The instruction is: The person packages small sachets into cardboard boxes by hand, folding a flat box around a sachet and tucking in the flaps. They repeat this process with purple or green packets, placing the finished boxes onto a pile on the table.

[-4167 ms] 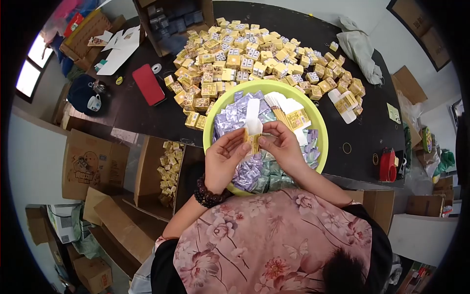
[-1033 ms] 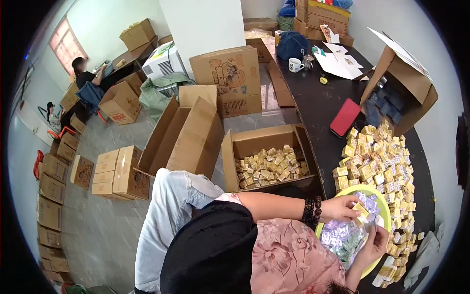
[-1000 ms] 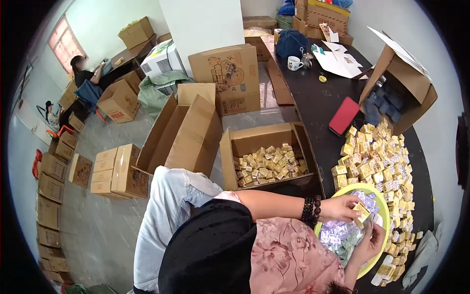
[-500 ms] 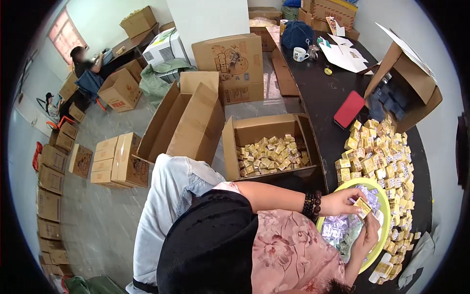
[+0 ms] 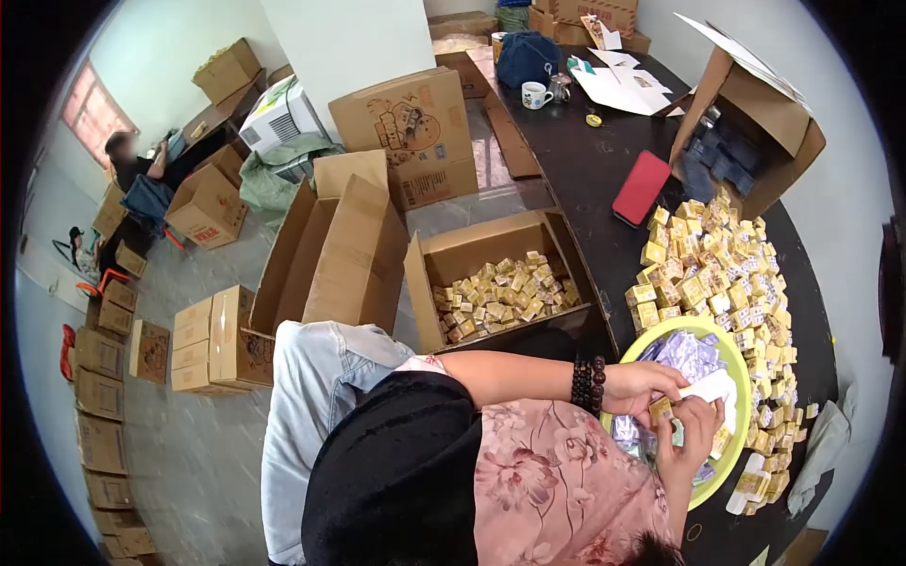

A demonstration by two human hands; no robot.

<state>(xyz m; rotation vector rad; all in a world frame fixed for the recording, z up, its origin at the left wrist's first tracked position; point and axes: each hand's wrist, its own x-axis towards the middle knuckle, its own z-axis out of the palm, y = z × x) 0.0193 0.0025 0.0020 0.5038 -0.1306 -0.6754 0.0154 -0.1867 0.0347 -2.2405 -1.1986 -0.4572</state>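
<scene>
My left hand (image 5: 644, 385), with dark beads at its wrist, reaches over the yellow-green bowl (image 5: 741, 415). Its fingers are closed on a small yellow box (image 5: 661, 410). Facing it, my right hand (image 5: 694, 436) is bent, its fingers closed beside that box with a small greenish packet (image 5: 677, 433) between them. A white piece (image 5: 714, 385) shows just behind the right fingers. Purple packets (image 5: 687, 352) fill much of the bowl, partly hidden by both hands.
Many small yellow boxes (image 5: 717, 274) are heaped on the dark table (image 5: 590, 174). An open carton (image 5: 429, 302) holds more. Also there are a red case (image 5: 642, 189), a mug (image 5: 536, 95), a tilted carton (image 5: 783, 132) and floor cartons (image 5: 222, 335). A seated person (image 5: 132, 165) is at the far left.
The camera view has shifted. My hands have come closer together; the yellow box sits lower between them, and the white piece and the greenish packet show by my right fingers.
</scene>
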